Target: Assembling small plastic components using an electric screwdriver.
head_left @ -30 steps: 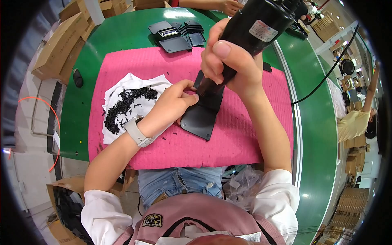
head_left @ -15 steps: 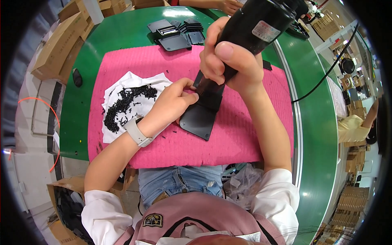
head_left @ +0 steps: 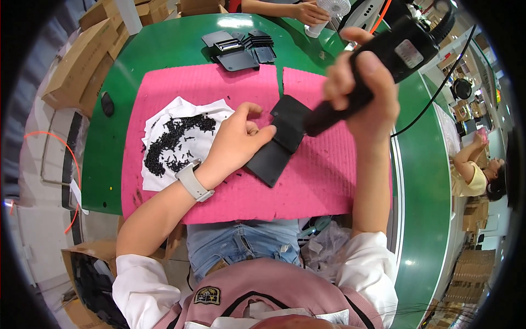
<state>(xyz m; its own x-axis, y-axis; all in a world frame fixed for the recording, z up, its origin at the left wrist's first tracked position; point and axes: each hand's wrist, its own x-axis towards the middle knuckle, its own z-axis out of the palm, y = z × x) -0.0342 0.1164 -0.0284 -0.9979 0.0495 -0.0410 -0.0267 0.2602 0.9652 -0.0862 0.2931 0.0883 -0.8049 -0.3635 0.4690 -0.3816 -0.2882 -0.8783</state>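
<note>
My right hand (head_left: 364,90) is wrapped round a black electric screwdriver (head_left: 402,49), raised and tilted over the right side of the pink mat. Its dark nose end (head_left: 320,120) points down and left, beside a black plastic panel (head_left: 274,162) made of two flat sections with a step between them. My left hand (head_left: 233,140) is at the panel's left edge, thumb stretched against it, the other fingers bent and apart from the thumb. Close to that wrist, a white cloth (head_left: 189,145) carries a heap of small black screws (head_left: 164,140).
The ribbed pink mat (head_left: 329,192) lies on a green table (head_left: 109,159). Black plastic panels (head_left: 238,60) are stacked beyond it. Across the table another person's hand (head_left: 312,13) holds a small white fan (head_left: 331,10). A black cable (head_left: 433,107) hangs at the right; cardboard boxes (head_left: 71,71) stand left.
My right hand has lifted the screwdriver off the panel and moved it right. My left fingers have loosened from the panel. The other person's fan has come into view.
</note>
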